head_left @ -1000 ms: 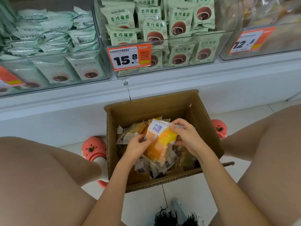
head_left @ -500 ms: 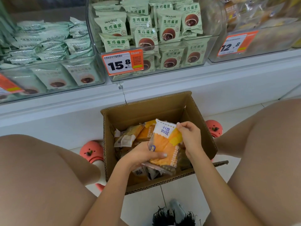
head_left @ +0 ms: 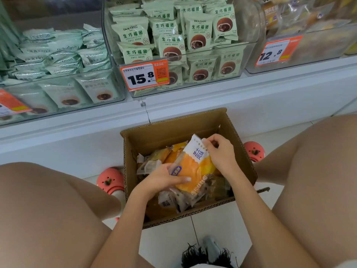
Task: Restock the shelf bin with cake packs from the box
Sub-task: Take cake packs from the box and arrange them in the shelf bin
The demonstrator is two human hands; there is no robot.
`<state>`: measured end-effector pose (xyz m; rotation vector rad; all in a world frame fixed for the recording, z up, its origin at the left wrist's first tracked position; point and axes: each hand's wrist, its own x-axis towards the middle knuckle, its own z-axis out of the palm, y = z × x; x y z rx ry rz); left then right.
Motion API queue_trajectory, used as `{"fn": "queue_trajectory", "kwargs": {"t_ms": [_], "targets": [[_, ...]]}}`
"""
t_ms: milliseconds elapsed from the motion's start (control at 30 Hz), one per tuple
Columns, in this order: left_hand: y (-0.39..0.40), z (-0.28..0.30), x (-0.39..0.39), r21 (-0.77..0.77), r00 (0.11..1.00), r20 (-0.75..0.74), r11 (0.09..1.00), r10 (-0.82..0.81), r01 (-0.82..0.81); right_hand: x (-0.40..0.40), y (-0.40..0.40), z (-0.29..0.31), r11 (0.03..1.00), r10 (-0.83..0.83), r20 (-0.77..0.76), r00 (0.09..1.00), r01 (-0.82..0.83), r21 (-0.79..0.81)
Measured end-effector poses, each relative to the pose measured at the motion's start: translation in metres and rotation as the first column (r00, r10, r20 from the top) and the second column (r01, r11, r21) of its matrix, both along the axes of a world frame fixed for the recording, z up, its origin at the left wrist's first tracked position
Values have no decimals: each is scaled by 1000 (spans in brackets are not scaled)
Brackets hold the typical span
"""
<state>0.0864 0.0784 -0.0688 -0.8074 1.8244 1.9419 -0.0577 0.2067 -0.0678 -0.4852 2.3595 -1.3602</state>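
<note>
Hands meet over the open brown cardboard box (head_left: 239,144) on the floor: left hand (head_left: 162,180) grips the orange-and-white plastic cake pack (head_left: 195,167) low, right hand (head_left: 220,153) pinches its white top edge. Beyond, clear shelf bin (head_left: 251,60) holds green packs.

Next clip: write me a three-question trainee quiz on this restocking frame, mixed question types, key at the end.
1. True or false: the orange cake pack is already in a shelf bin.
2. Which hand pinches the pack's white top edge? A. left hand B. right hand
3. Fill in: the price tag on the bin straight behind the cardboard box reads ____.

Key: 1 false; 2 B; 3 15.8
</note>
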Motion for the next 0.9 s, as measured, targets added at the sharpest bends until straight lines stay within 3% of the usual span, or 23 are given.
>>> {"fn": "queue_trajectory", "kwargs": {"t_ms": [133, 200, 267, 333, 400, 433, 467, 533, 633, 733, 767, 833, 900], "targets": [[-11, 17, 0, 73, 959, -71, 961, 273, -268, -5, -2, 19, 998, 40, -32, 999, -42, -40], [-19, 39, -6, -95, 951, -166, 955, 262, -280, -14, -4, 41, 994, 103, -107, 989, -106, -23], [-31, 68, -16, -344, 953, -263, 909, 149, -237, -22, -6, 78, 979, 195, -284, 939, -203, 3], [-43, 104, -28, -544, 955, -295, 824, -10, -159, -26, -14, 130, 906, 416, -445, 793, -402, 131], [-51, 142, -42, -661, 938, -320, 740, -131, -123, -27, -31, 180, 716, 698, -498, 514, -496, 492], [-55, 162, -49, -704, 927, -333, 699, -170, -125, -26, -41, 199, 607, 794, -481, 372, -446, 657], [-57, 184, -55, -746, 917, -343, 652, -203, -135, -25, -51, 217, 523, 851, -441, 287, -377, 764], [-64, 226, -64, -811, 900, -354, 563, -255, -159, -32, -67, 248, 466, 881, -404, 246, -299, 833], [-75, 284, -74, -782, 824, -499, 550, -269, -293, -57, -75, 302, 563, 825, -485, 290, -349, 749], [-86, 342, -81, -540, 577, -803, 592, -150, -598, -90, -68, 374, 758, 648, -625, 436, -447, 474], [-89, 358, -84, -495, 502, -852, 546, -152, -675, -98, -64, 395, 809, 563, -671, 483, -490, 325], [-100, 391, -101, -479, 417, -875, 326, -246, -815, -121, -61, 442, 871, 345, -798, 495, -486, 75], [-106, 415, -128, -547, 493, -801, 81, -340, -833, -143, -64, 482, 902, 207, -886, 416, -432, 8]]}}
